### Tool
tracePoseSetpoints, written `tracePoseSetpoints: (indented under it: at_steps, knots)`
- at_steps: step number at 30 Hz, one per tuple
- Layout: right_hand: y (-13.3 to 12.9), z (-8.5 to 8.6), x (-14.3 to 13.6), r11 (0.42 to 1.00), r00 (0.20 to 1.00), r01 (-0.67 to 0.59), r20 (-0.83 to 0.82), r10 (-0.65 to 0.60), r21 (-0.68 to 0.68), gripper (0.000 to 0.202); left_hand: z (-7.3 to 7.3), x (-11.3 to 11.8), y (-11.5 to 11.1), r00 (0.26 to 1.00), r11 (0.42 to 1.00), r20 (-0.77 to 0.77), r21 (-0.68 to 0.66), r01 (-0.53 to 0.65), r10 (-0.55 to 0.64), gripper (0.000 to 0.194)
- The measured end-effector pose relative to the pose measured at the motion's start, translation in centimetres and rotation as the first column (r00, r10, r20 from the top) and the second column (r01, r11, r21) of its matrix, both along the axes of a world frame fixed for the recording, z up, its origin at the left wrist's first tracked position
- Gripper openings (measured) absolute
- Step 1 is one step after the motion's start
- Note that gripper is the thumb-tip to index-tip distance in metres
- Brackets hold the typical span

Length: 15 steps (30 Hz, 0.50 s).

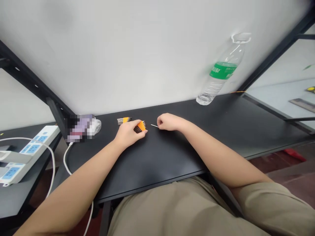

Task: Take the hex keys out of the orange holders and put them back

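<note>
My left hand point(129, 132) is closed round the sides of an orange holder point(141, 125), thumb in front and fingers behind. Several thin dark rods with black ends sit in that holder. Just behind my left hand lies a second orange holder point(126, 120) with several silver, black-ended rods through it. To the right, my right hand point(168, 122) pinches a thin silver rod point(154, 126) whose free end points left toward the held holder, a small gap apart. The exact kind of these rods is too small to make out. Both hands are low over the black table point(157, 157).
A clear bottle with a green label point(223, 70) stands at the back right by the white wall. A blurred purple item point(82, 126) and a white crumpled thing point(94, 127) lie at the left. A power strip point(31, 154) and white cable point(65, 157) are farther left.
</note>
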State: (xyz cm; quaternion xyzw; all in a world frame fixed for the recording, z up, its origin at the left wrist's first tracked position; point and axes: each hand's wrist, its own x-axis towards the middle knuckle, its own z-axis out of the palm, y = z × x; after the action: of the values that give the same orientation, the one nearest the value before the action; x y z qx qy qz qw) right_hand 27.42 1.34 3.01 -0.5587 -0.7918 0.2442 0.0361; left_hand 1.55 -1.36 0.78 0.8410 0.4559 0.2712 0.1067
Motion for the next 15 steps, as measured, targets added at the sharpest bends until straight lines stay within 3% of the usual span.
tracePoseSetpoints:
  at_steps: [9, 15]
  knots:
    - [-0.3, 1.2, 0.6, 0.995, 0.998, -0.032, 0.055, 0.037, -0.098, 0.007, -0.2, 0.0, 0.2, 1.0, 1.0, -0.013, 0.008, 0.0, 0.0, 0.036]
    - [-0.5, 1.0, 0.9, 0.997, 0.998, -0.062, 0.017, 0.063, -0.05, 0.006, -0.2, 0.0, 0.1, 1.0, 1.0, -0.011, 0.01, -0.005, 0.005, 0.036]
